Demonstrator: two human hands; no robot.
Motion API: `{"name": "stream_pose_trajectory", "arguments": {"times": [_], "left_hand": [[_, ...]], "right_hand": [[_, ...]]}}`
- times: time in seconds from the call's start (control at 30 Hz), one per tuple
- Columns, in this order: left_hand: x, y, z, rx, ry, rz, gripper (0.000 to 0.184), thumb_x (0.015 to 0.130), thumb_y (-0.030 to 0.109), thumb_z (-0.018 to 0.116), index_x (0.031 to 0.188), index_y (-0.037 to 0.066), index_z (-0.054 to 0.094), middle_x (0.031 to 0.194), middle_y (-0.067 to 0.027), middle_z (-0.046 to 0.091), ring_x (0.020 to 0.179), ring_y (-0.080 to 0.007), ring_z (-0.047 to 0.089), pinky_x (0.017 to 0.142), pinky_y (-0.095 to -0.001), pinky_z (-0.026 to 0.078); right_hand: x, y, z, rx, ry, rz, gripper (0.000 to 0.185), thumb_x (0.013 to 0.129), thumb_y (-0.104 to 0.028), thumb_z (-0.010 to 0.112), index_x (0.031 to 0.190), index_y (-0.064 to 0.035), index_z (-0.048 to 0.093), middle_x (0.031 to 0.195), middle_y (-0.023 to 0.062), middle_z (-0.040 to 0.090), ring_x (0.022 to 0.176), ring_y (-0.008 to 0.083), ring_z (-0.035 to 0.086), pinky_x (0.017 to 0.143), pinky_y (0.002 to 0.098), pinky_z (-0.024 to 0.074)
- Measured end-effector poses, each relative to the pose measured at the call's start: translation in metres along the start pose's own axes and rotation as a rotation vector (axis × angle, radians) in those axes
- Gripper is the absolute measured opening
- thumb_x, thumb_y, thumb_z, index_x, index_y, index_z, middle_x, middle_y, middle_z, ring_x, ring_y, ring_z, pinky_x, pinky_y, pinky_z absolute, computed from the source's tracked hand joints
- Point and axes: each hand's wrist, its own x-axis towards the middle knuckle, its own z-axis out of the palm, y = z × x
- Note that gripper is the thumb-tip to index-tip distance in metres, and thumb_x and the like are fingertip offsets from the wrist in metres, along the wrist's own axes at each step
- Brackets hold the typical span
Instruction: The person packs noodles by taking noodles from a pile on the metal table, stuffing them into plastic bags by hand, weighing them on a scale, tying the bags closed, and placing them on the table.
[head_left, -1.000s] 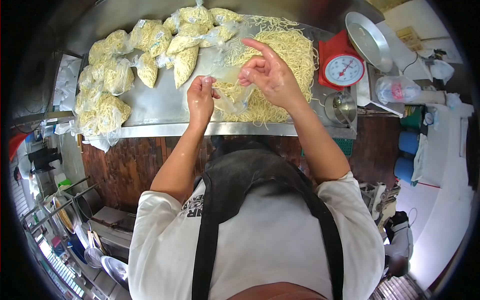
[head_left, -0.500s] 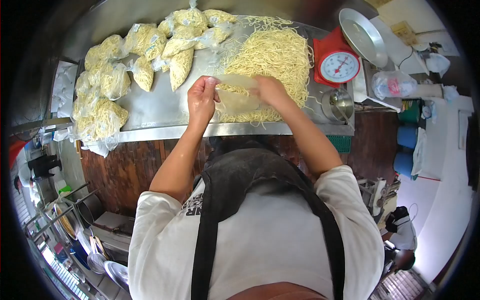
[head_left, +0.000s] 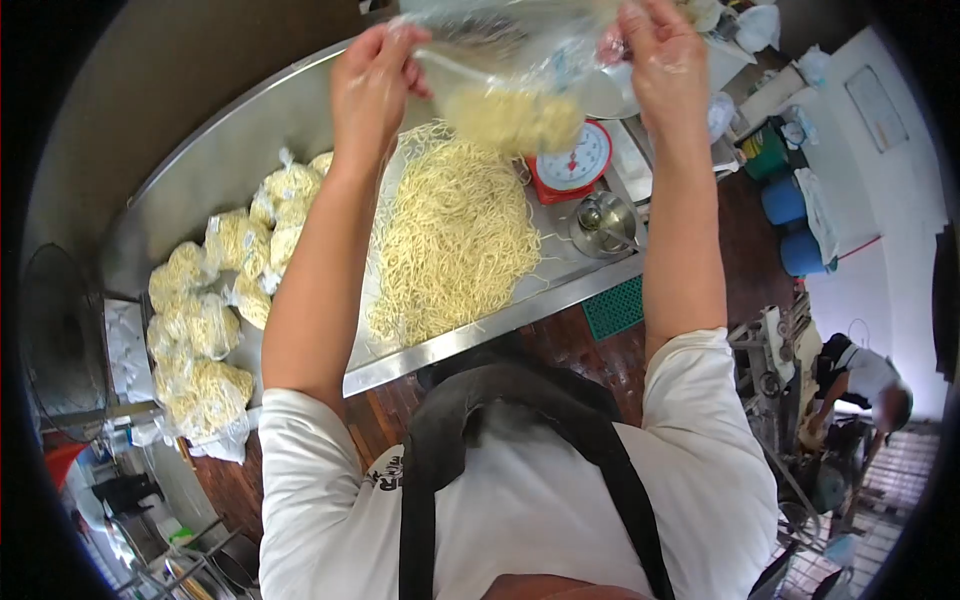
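Note:
Raised above the back of the table, a clear plastic bag (head_left: 500,62) is stretched between my two hands. A blurred clump of pale yellow noodles (head_left: 515,120) hangs in its lower part. My left hand (head_left: 380,75) is closed on the bag's left upper corner. On the other side, my right hand (head_left: 660,70) grips the right upper corner. Below the bag, a large heap of loose noodles (head_left: 455,235) lies on the steel table (head_left: 420,358). The bag partly covers the red dial scale (head_left: 572,160) behind the heap.
Several knotted bags of noodles (head_left: 210,325) are piled on the table's left side, partly behind my left arm. A steel bowl (head_left: 603,225) with a utensil stands near the right edge. A green mat (head_left: 613,307) lies on the floor. Another person (head_left: 865,380) bends over at far right.
Both hands have risen from low over the noodle heap and moved farther apart, carrying the bag up with them. The camera view has turned, shifting the table.

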Motion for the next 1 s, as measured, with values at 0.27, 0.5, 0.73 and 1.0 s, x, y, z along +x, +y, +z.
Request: {"name": "stream_pose_trajectory", "arguments": {"times": [0.27, 0.5, 0.73, 1.0], "left_hand": [[0.047, -0.098, 0.080, 0.020, -0.213, -0.324, 0.033, 0.103, 0.031, 0.050, 0.096, 0.001, 0.063, 0.064, -0.0002, 0.050, 0.056, -0.0117, 0.051, 0.055, -0.0292, 0.052], [0.070, -0.144, 0.101, 0.223, -0.116, -0.128, 0.036, 0.097, 0.034, 0.059, 0.084, 0.000, 0.062, 0.066, -0.0059, 0.057, 0.060, -0.0174, 0.056, 0.057, -0.0317, 0.049], [0.076, -0.133, 0.132, 0.879, -0.082, 0.219, 0.039, 0.077, 0.037, 0.078, 0.083, 0.002, 0.061, 0.081, -0.0171, 0.065, 0.077, -0.0347, 0.062, 0.074, -0.0414, 0.049], [0.077, -0.159, 0.142, 0.702, -0.096, 0.099, 0.034, 0.086, 0.030, 0.070, 0.101, 0.000, 0.064, 0.085, -0.0155, 0.068, 0.072, -0.0252, 0.066, 0.066, -0.0371, 0.051]], "right_hand": [[-0.130, 0.057, -0.015, -0.166, 0.034, -0.040, 0.063, 0.096, -0.008, 0.057, 0.150, -0.0038, 0.023, 0.134, 0.0160, 0.055, 0.124, 0.0217, 0.054, 0.100, 0.0342, 0.0455], [-0.255, 0.116, -0.026, -0.005, -0.337, 0.376, 0.030, 0.093, -0.001, 0.056, 0.122, -0.0032, 0.060, 0.106, 0.0065, 0.064, 0.093, 0.0142, 0.063, 0.085, 0.0289, 0.0503], [-0.248, 0.131, -0.063, 0.016, -0.213, 0.432, 0.026, 0.095, 0.000, 0.051, 0.119, -0.0009, 0.062, 0.096, 0.0074, 0.066, 0.087, 0.0141, 0.064, 0.081, 0.0280, 0.0512], [-0.254, 0.131, -0.071, -0.008, -0.190, 0.370, 0.025, 0.091, 0.001, 0.053, 0.114, -0.0019, 0.064, 0.090, 0.0108, 0.068, 0.082, 0.0189, 0.067, 0.077, 0.0302, 0.0527]]}}
